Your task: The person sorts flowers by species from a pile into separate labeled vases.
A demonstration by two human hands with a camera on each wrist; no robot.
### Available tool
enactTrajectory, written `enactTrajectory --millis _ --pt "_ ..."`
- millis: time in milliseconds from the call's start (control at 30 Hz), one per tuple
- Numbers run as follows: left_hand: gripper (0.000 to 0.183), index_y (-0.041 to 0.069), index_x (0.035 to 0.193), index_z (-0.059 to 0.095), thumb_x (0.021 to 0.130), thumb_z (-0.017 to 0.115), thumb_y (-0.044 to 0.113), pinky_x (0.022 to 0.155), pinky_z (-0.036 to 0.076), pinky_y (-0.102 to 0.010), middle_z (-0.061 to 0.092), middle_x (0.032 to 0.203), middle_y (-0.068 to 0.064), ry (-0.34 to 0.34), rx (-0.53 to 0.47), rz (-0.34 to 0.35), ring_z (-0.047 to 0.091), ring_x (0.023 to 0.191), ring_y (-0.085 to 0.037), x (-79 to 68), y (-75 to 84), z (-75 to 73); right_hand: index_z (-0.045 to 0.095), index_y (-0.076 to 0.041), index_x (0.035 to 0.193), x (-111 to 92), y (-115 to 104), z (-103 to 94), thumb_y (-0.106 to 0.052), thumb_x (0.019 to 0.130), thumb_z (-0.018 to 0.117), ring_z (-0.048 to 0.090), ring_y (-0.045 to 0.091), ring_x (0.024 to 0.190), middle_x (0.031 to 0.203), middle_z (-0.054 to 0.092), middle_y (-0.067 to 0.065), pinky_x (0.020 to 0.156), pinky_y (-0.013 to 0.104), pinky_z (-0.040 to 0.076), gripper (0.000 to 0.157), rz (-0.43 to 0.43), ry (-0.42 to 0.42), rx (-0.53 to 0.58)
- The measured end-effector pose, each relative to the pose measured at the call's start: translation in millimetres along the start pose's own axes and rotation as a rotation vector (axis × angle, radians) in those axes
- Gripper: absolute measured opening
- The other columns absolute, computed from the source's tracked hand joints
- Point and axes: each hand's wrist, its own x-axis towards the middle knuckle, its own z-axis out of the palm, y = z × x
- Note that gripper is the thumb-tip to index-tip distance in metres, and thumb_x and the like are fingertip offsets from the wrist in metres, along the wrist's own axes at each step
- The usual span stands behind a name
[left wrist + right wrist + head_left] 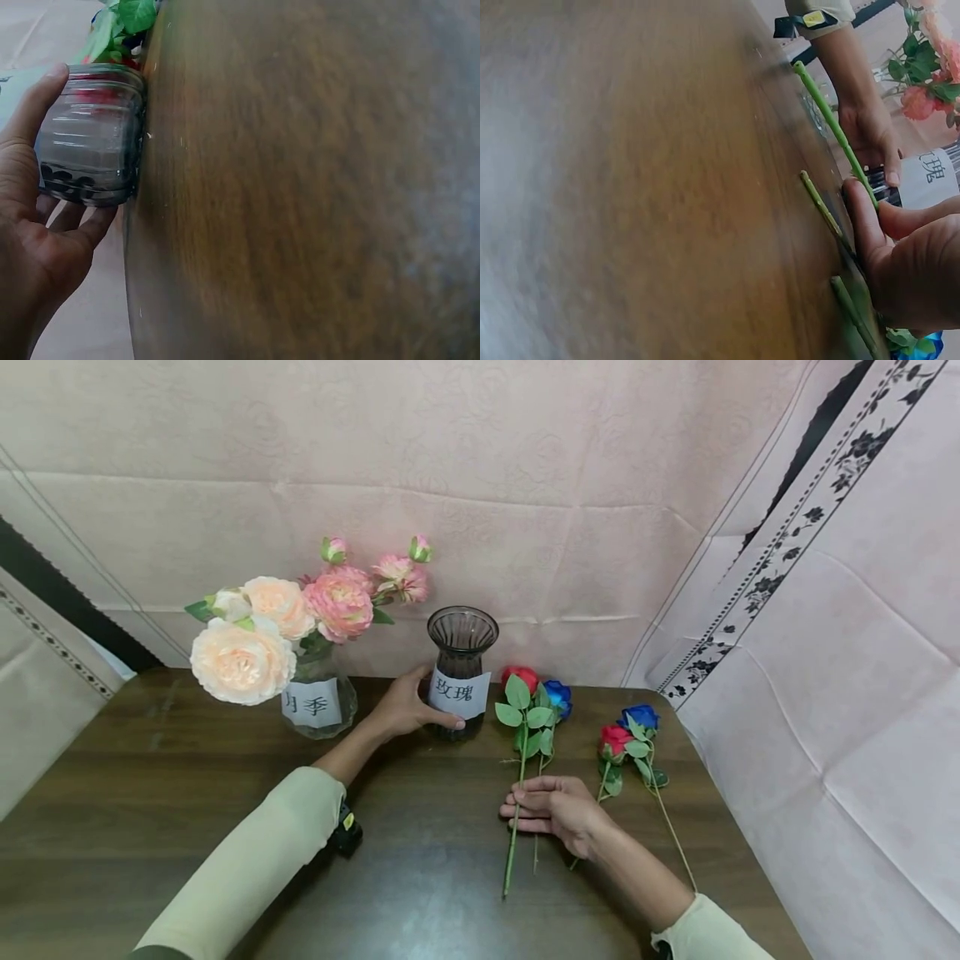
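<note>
My left hand point(405, 706) grips the lower part of a dark, ribbed glass vase point(463, 647), which stands upright near the table's back edge. The vase bears a white label point(459, 695) with writing. In the left wrist view, the thumb and fingers wrap round its clear lower glass point(94, 142). My right hand point(562, 817) pinches the green stem of a red rose point(521, 677), bloom pointing away, just right of the vase. The stem's cut end point(800, 69) sticks out past the thumb in the right wrist view. Close behind this flower lies a blue rose point(558, 695).
Another red rose point(615, 740) and blue rose point(641, 718) lie on the wooden table point(405, 893) at the right. Left of the dark vase stands a clear labelled vase point(345, 700) with peach flowers point(243, 662) and pink flowers point(341, 603). A pale cloth point(525, 460) hangs behind.
</note>
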Motion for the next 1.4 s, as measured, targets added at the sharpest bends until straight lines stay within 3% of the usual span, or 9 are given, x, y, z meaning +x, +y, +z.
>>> enactTrajectory --millis 400,600,800,1033,1400 --pt "0.104 0.018 0.166 0.053 0.077 0.107 0.018 0.126 0.048 -0.060 0.067 0.156 -0.010 -0.034 0.008 0.019 0.063 0.145 -0.036 1.3 -0.8 -1.3 0.064 0.010 0.138 6.4 2.8 13.7 0.001 0.111 0.066 0.085 0.022 0.107 0.111 0.083 0.009 0.100 0.042 0.069 0.029 -0.081 0.000 0.146" --pt "0.094 0.019 0.159 0.060 0.077 0.107 0.018 0.126 0.048 -0.060 0.070 0.151 -0.008 -0.049 0.001 0.045 0.064 0.143 -0.035 2.6 -1.4 -2.7 0.066 0.007 0.133 14.9 -3.7 17.7 0.003 0.112 0.062 0.086 0.021 0.106 0.111 0.085 0.009 0.099 0.040 0.070 0.022 -0.148 0.048 0.231" --pt "0.091 0.018 0.157 0.062 0.078 0.106 0.018 0.127 0.047 -0.061 0.071 0.150 -0.008 -0.050 0.007 0.049 0.064 0.143 -0.035 2.8 -3.4 -3.1 0.072 -0.001 0.121 24.8 -19.6 17.2 0.004 0.113 0.060 0.086 0.022 0.106 0.108 0.085 0.009 0.100 0.040 0.069 0.016 -0.224 0.131 0.338" --pt "0.092 0.018 0.158 0.062 0.078 0.107 0.020 0.127 0.046 -0.062 0.071 0.150 -0.009 -0.046 0.017 0.040 0.064 0.143 -0.036 1.2 -3.7 -2.9 0.079 -0.011 0.105 37.2 -45.8 6.5 0.001 0.116 0.056 0.087 0.020 0.104 0.101 0.086 0.005 0.096 0.035 0.070 0.029 -0.320 0.192 0.467" --pt "0.093 0.015 0.158 0.060 0.078 0.107 0.022 0.123 0.050 -0.060 0.072 0.149 -0.011 -0.054 0.025 0.038 0.067 0.139 -0.035 1.2 -1.8 -3.4 0.078 -0.009 0.098 46.2 -83.3 -5.1 -0.001 0.114 0.059 0.087 0.021 0.101 0.096 0.085 0.006 0.096 0.036 0.070 0.026 -0.447 0.216 0.617"
